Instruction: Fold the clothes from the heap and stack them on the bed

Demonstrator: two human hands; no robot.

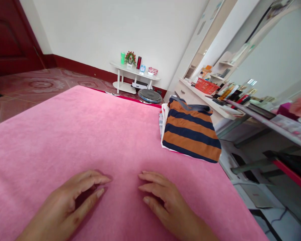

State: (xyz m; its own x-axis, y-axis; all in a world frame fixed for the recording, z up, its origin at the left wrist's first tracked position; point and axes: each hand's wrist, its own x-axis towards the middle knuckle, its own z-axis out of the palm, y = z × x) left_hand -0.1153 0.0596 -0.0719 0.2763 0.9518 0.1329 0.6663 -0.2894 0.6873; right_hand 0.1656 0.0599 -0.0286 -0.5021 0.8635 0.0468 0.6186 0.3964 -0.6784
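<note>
My left hand (72, 201) rests at the lower left on a pink sheet (95, 130), holding nothing, thumb and fingers apart. Facing it from the lower right, my right hand (165, 201) is likewise empty, its fingers spread a little. Bare sheet lies between the fingertips of both hands. Beyond my right hand, at the sheet's right edge, sits a stack of folded clothes. Its top piece is a striped shirt (190, 129) in brown and navy, with a grey collar area at the far end. White and grey cloth (162, 124) shows beneath it on the left side.
A dressing table (210, 102) with an orange basket (206, 86), bottles and a mirror (278, 63) stands at right. Near it is a metal-framed shelf (273, 122). Against the far wall, a small white stand (137, 73) carries a plant and cups. A dark red door (10, 36) is at upper left.
</note>
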